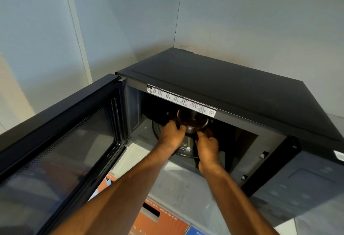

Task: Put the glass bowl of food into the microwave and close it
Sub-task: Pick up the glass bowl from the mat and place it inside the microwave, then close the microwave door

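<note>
While both hands reach inside the microwave (214, 89), head view: left hand (172, 132) and right hand (207, 146) each curl around a side of the glass bowl (192, 121), held just above the turntable (183, 146). Risk: tilting spills food; door (61, 136) stands wide open, unclosed.
</note>
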Demonstrator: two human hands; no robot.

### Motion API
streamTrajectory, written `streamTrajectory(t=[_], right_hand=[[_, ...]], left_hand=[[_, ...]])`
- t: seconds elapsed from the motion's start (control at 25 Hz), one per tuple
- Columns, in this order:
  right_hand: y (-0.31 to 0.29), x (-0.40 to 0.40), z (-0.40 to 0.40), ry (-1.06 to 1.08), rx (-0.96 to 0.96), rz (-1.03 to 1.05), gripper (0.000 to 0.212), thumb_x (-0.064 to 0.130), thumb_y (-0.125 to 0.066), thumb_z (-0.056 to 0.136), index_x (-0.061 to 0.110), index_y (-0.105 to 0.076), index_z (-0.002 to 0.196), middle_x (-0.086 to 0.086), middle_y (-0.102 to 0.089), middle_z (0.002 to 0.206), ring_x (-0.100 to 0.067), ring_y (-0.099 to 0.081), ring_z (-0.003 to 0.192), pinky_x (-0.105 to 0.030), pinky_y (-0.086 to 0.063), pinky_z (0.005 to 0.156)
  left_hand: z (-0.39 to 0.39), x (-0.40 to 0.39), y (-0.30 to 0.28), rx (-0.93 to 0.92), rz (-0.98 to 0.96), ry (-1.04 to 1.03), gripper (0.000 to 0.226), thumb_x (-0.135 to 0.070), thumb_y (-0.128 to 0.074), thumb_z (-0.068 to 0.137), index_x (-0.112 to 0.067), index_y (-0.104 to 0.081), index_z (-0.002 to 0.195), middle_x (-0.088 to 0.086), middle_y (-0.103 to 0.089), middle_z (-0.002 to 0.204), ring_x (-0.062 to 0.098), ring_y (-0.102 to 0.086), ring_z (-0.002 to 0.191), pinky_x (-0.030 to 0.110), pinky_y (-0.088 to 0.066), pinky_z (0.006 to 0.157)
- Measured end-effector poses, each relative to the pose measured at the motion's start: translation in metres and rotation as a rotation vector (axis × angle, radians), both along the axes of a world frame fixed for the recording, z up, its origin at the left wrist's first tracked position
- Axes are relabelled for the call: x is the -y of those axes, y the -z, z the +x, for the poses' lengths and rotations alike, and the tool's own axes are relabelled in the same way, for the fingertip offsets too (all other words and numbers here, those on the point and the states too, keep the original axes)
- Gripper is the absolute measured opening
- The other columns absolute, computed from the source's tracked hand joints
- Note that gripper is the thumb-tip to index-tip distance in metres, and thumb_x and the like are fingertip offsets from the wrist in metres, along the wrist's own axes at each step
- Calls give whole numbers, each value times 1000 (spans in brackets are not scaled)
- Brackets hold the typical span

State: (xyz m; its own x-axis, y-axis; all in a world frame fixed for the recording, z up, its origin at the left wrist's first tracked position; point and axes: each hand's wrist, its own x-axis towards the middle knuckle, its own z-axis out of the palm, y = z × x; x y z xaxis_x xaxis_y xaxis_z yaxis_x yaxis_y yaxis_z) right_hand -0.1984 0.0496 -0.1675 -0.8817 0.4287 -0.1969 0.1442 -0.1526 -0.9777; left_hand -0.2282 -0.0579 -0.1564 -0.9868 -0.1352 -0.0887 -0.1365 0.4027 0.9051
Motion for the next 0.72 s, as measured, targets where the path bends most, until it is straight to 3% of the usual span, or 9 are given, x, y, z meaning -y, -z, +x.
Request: streamTrajectory(t=[0.08,0.16,0.24,0.52,0.72], right_hand=[[2,2,12,-39,13,50,37,24,-58,98,16,-61,134,-6,-69,127,-23,-66,118,-39,-53,103],[1,2,29,-41,64,53,47,30,-58,99,16,-51,144,-4,-61,140,-21,-58,128,-43,-44,115],[1,5,50,-22,80,10,49,26,-57,100,15,-48,148,-5,-57,145,-21,-55,132,-43,-41,118],[-7,14,130,-25,116,-36,50,19,-55,101,12,-46,150,-9,-54,150,-23,-53,137,-44,-39,120],[-24,9,180,-69,104,71,50,22,-52,102,19,-45,151,-2,-49,154,-17,-49,137,-35,-39,116]], left_hand=[[16,5,-1,-16,-32,43,43,-36,-55,101,-14,-56,138,7,-69,115,26,-66,108,33,-49,84],[34,12,-4,1,-78,59,54,-38,-54,102,-18,-44,152,10,-62,142,29,-59,131,38,-50,102],[54,20,-5,30,-112,70,60,-38,-55,102,-19,-38,157,9,-55,152,28,-52,141,39,-45,114],[133,52,-15,70,-191,125,63,-38,-54,102,-13,-38,157,11,-49,157,30,-49,143,41,-41,118],[177,71,-33,44,-269,142,59,-37,-52,102,-18,-38,156,9,-48,157,24,-47,143,29,-38,109]])
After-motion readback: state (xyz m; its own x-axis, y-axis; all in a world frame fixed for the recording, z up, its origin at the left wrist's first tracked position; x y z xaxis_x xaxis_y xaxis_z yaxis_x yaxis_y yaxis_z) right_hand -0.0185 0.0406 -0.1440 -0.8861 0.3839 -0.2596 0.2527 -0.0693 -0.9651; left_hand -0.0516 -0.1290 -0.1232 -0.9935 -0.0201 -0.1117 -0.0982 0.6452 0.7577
